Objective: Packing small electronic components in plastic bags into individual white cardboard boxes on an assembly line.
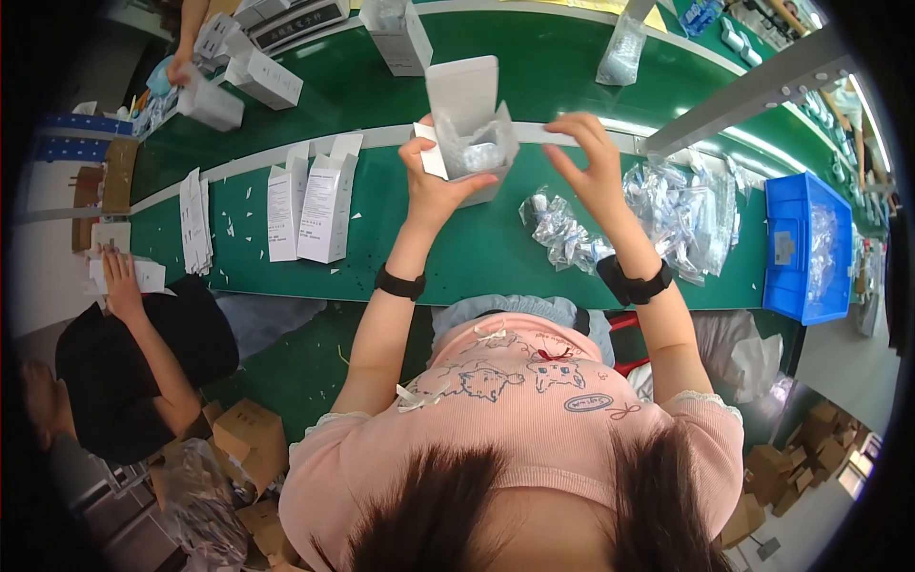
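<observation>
My left hand (438,183) grips a white carton (463,86) by its side, with the thumb along its near edge. The carton's top flap stands up, and a clear plastic-wrapped item (481,154) shows inside it. To the right of the carton, my right hand (588,160) is raised with thumb and fingers apart, holding nothing. Below that hand lie several small parts in clear bags (562,229) on the green table (400,257). A larger heap of clear bagged parts (691,214) is beside my right forearm.
Two upright white cartons (326,205) and a stack of flattened cartons (195,221) stand to the left. A blue bin (808,250) sits at the table's right end. A metal post (743,91) crosses the upper right. Co-workers' hands (122,284) handle cartons at left.
</observation>
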A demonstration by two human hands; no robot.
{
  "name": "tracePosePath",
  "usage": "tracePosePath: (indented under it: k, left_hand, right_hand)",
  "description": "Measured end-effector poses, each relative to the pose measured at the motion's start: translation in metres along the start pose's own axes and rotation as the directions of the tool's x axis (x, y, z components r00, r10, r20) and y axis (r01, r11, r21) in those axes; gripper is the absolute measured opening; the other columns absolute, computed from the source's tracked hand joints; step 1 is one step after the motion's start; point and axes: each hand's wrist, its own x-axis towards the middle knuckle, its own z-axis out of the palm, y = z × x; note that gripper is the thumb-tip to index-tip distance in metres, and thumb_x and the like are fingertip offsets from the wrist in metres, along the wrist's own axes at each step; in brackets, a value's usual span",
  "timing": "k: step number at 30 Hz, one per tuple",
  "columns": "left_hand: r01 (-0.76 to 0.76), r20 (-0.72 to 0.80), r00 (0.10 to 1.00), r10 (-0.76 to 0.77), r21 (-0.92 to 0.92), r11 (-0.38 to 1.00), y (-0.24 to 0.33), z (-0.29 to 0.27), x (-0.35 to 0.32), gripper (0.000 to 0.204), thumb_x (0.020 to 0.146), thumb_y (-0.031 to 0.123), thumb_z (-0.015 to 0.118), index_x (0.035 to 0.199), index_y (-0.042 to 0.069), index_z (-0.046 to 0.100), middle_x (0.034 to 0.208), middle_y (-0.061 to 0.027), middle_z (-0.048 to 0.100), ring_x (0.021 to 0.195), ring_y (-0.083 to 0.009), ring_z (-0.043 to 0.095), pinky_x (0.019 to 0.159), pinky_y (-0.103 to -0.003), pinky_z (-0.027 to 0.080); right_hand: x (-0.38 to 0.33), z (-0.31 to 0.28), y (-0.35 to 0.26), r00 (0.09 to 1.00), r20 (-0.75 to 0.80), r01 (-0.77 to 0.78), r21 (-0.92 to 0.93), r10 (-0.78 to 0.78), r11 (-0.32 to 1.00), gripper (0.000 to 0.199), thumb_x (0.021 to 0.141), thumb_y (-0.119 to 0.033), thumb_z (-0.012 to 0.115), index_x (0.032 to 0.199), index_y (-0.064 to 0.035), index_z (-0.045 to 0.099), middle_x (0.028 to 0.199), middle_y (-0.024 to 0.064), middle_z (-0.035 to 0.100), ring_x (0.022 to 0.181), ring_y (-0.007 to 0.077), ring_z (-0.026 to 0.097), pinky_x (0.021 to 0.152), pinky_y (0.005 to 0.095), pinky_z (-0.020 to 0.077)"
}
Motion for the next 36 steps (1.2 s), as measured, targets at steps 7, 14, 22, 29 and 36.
tracePosePath:
  k: [7,14,22,29,36]
  left_hand:
    - [0.082,-0.047,0.996,-0.076,0.124,0.989,0.001,-0.019,-0.029,0.075,0.055,0.016,0.082,0.107,0.009,0.029,0.127,-0.0212,0.032,0.114,-0.0335,0.041,0.092,-0.041,0.037]
    - [0.021,-0.017,1.0,-0.015,0.408,0.913,0.033,-0.039,-0.011,0.025,0.061,0.009,0.075,0.077,0.003,0.058,0.117,-0.0168,0.047,0.091,-0.0293,0.057,0.076,-0.034,0.046]
    - [0.286,-0.176,0.957,-0.23,0.436,0.853,0.037,-0.043,0.01,0.018,0.062,0.007,0.071,0.068,-0.002,0.056,0.088,-0.0121,0.061,0.072,-0.0264,0.06,0.061,-0.03,0.045]
    - [0.287,-0.161,0.956,-0.244,0.366,0.885,0.027,-0.045,0.011,0.021,0.064,0.01,0.072,0.073,-0.002,0.057,0.088,-0.0112,0.061,0.072,-0.0232,0.058,0.062,-0.029,0.044]
    - [0.034,-0.119,0.99,0.073,0.714,0.699,-0.003,-0.098,0.007,0.066,0.068,0.019,0.072,0.123,0.004,0.038,0.132,-0.0205,0.032,0.122,-0.038,0.031,0.095,-0.05,0.031]
  right_hand:
    - [-0.078,0.052,0.074,0.846,0.391,-0.008,-0.671,0.362,0.742,0.034,0.065,-0.026,0.07,0.091,-0.0066,0.06,0.09,0.0126,0.057,0.087,0.0292,0.054,0.074,0.0389,0.0422]
    - [-0.056,0.031,0.055,0.799,0.499,-0.204,-0.301,0.336,0.932,0.032,0.06,-0.014,0.074,0.086,-0.0046,0.057,0.081,0.0089,0.058,0.079,0.0235,0.056,0.065,0.0334,0.044]
    - [-0.009,0.03,-0.047,0.989,-0.087,-0.06,0.481,0.116,0.875,0.023,0.063,0.001,0.068,0.083,-0.003,0.058,0.081,0.0091,0.058,0.079,0.0238,0.057,0.068,0.028,0.0466]
    - [0.012,0.056,-0.035,0.751,0.485,0.537,-0.052,-0.449,0.842,0.028,0.062,-0.008,0.07,0.088,-0.0055,0.062,0.103,0.0095,0.055,0.094,0.0284,0.053,0.082,0.0341,0.0446]
    - [-0.002,0.071,-0.003,0.892,0.271,0.376,0.0,-0.362,0.926,0.073,0.06,-0.019,0.076,0.123,-0.0086,0.041,0.128,0.0154,0.037,0.12,0.029,0.036,0.1,0.036,0.029]
